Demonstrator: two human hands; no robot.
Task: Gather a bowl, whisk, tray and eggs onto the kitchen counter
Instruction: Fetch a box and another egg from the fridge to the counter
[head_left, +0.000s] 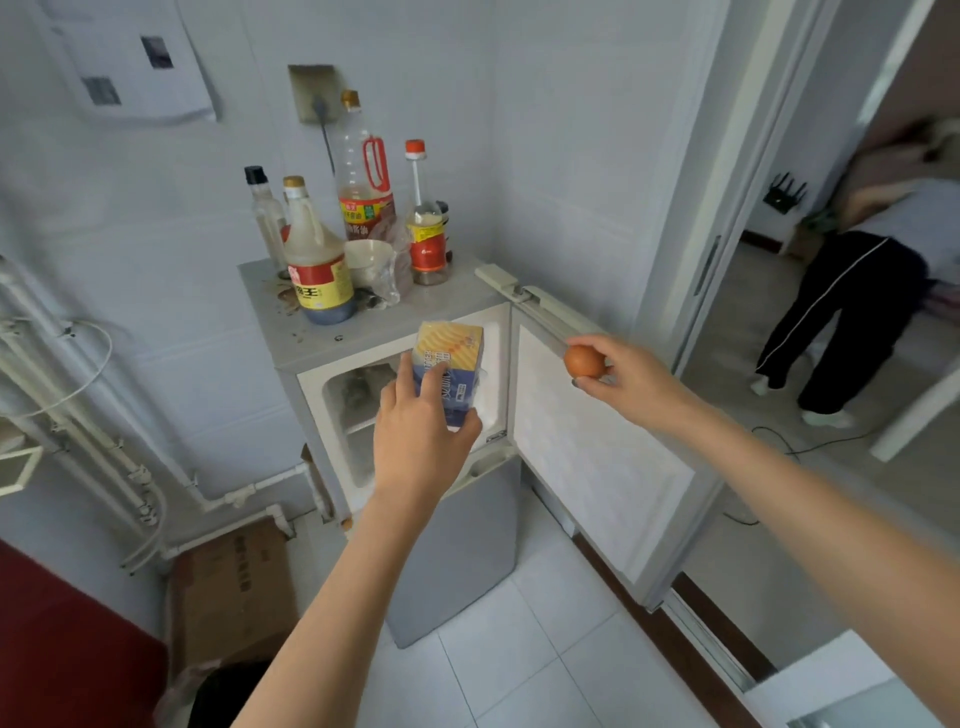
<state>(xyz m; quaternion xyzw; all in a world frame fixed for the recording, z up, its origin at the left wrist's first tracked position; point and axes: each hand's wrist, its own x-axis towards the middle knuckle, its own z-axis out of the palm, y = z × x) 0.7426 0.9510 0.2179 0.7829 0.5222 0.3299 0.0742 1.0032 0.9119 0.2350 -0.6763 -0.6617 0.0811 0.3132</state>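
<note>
Brown egg (584, 361), pinched between fingertips and thumb of the right hand (631, 382), just beside the open fridge door (597, 467). Left hand (415, 431) curled round a yellow-and-blue carton (449, 358) at the upper compartment (358, 415). Hold the shell gently; steady the carton squarely. Out of sight: compartment depths, carton contents, counter, bowl, whisk, tray.

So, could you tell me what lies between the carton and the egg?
Head view: only the fridge frame and its open door's hinged edge separate carton and egg.
</note>
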